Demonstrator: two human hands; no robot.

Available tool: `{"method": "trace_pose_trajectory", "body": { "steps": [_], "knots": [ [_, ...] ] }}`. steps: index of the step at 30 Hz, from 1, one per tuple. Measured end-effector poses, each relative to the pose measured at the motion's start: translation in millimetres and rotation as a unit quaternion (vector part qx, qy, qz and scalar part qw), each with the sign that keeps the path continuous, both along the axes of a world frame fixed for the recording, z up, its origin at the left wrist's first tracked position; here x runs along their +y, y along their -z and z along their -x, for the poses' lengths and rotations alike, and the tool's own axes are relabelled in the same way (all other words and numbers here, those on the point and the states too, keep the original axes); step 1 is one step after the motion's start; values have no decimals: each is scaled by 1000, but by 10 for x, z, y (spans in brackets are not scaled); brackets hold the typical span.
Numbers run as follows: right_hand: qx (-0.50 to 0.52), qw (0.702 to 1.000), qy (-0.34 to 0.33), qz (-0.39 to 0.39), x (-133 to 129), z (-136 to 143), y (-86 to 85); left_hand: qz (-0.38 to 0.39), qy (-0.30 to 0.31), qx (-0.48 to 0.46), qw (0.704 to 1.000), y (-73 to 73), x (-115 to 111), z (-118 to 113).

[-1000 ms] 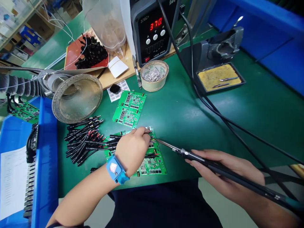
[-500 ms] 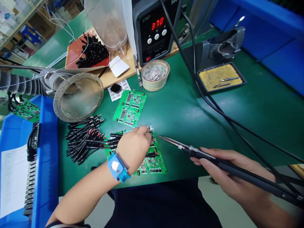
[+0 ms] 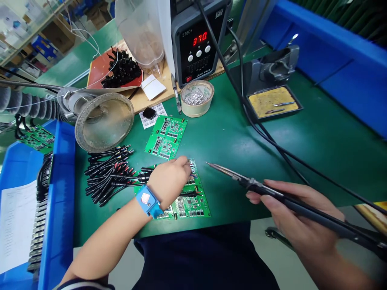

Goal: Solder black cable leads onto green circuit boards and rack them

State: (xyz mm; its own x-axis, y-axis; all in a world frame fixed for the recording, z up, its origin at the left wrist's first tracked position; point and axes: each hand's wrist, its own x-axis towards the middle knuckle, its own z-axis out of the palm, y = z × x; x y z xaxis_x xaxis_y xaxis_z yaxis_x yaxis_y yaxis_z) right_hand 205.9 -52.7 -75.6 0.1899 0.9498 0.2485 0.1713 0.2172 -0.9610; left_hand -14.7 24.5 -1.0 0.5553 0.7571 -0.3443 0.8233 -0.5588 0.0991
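My left hand (image 3: 170,177), wearing a blue wrist strap (image 3: 148,202), is closed low over a green circuit board (image 3: 203,201). Black cables (image 3: 143,177) run under it from the left, and thin wire ends show just past its curled fingers; the fingertips are hidden, but they appear to pinch one cable. Another short black cable (image 3: 190,194) lies across the board with its stripped ends to the right. My right hand (image 3: 298,217) grips a soldering iron (image 3: 256,185) like a pen. Its bare tip points left, in the air just right of the board's top corner.
A second circuit board (image 3: 167,137) lies beyond the first. Loose cables (image 3: 105,177) are heaped left, beside a fume extractor hood (image 3: 104,123) and blue bin (image 3: 60,201). Behind stand a soldering station (image 3: 198,44), a tip-cleaner bowl (image 3: 197,109) and an iron stand (image 3: 273,102). The iron's cord (image 3: 272,141) crosses the right side.
The soldering iron's tip has drawn slightly up and away from the board, to the right. My left hand keeps its place on the board. The view has shifted a little.
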Motion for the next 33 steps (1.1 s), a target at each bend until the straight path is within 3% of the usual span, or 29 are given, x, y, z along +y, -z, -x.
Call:
{"method": "trace_pose_trajectory", "body": {
  "steps": [6,8,10,13,15,17,21,28,31,33],
  "knots": [
    [48,998,33,1,3,57,18,-1,1,-114,993,-2,55,146],
    [59,998,28,2,16,76,13,-63,-10,-185,981,-61,24,216],
    [67,998,18,2,34,103,-1,-176,-42,-256,950,-150,-51,249],
    [78,997,6,1,83,179,-41,-287,-89,-288,909,-268,-217,173],
    [81,997,-1,9,138,260,-78,-243,-119,-265,925,-273,-321,49],
    [77,997,-6,27,204,358,-118,-136,-139,-268,943,-207,-384,-78],
    [68,996,-12,54,319,533,-177,-4,-173,-351,920,-15,-376,-194],
    [65,996,-1,52,369,605,-167,76,-251,-441,859,49,-332,-156],
    [45,998,1,39,366,600,-187,61,-283,-469,835,120,-362,-185],
    [16,1000,4,22,361,587,-223,23,-267,-465,844,176,-398,-216]
  ]
}}
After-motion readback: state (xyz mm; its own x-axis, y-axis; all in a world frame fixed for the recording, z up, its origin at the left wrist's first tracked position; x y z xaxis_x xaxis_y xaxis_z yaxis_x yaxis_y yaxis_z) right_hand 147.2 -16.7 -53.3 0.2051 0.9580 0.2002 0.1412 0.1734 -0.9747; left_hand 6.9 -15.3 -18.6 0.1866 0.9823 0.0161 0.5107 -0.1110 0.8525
